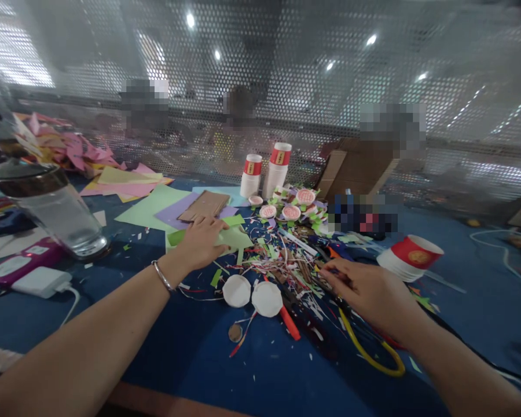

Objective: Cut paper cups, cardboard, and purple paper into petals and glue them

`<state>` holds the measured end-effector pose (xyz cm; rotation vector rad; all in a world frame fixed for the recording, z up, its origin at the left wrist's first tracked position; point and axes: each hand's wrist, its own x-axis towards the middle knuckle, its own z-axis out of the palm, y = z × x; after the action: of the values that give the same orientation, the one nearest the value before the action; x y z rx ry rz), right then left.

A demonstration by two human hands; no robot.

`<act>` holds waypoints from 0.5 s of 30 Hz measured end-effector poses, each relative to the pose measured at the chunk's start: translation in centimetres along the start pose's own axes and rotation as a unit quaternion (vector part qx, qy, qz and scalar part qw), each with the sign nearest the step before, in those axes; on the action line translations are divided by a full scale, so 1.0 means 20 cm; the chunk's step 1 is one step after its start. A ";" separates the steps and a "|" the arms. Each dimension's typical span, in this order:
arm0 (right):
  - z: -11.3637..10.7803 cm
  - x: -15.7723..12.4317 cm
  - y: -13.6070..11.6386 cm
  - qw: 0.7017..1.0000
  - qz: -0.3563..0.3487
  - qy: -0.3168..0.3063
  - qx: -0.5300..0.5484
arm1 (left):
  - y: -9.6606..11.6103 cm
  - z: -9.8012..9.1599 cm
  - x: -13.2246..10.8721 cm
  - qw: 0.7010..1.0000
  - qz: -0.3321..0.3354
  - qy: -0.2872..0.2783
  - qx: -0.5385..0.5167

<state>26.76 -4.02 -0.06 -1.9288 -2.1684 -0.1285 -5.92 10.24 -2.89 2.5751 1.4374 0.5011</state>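
Observation:
My left hand [202, 240], fingers spread, lies over light green paper [235, 236] next to a piece of corrugated cardboard [205, 207]. My right hand [358, 286] is at the right edge of a heap of paper and wire scraps [286, 263], its fingers curled together; what is in them, if anything, is hidden. Between the hands lie two white paper discs [267, 299] with thin wires, and a small brown disc [235, 332] is below them. A red-orange pen-like thing [290, 323] lies by the discs. A yellow loop, perhaps a handle [369, 356], shows under my right wrist.
Two stacks of paper cups [278, 174] stand at the back beside a pile of decorated discs [292, 212]. More cups [410, 258] lie tilted at right. A glass bottle [65, 214], purple power strip [24, 260] and white charger [41, 282] are at left. A cardboard box [356, 168] stands behind.

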 end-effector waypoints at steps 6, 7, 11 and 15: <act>-0.01 0.02 0.08 0.995 0.060 -0.031 0.073 | -0.01 0.03 -0.01 1.000 0.014 -0.012 -0.011; -0.01 0.02 0.08 0.994 0.064 -0.036 0.085 | -0.01 0.03 -0.02 1.000 0.016 -0.012 -0.012; 0.00 0.01 0.08 0.991 0.053 -0.031 0.118 | 0.02 0.04 -0.03 0.999 0.026 -0.014 -0.017; 0.01 0.00 0.08 0.991 0.042 -0.016 0.124 | 0.07 0.04 -0.01 1.000 0.018 0.001 -0.015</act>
<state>28.33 -3.80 -0.49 -1.8864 -2.0093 0.1784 -4.74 9.35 -3.27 2.5827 1.3755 0.5270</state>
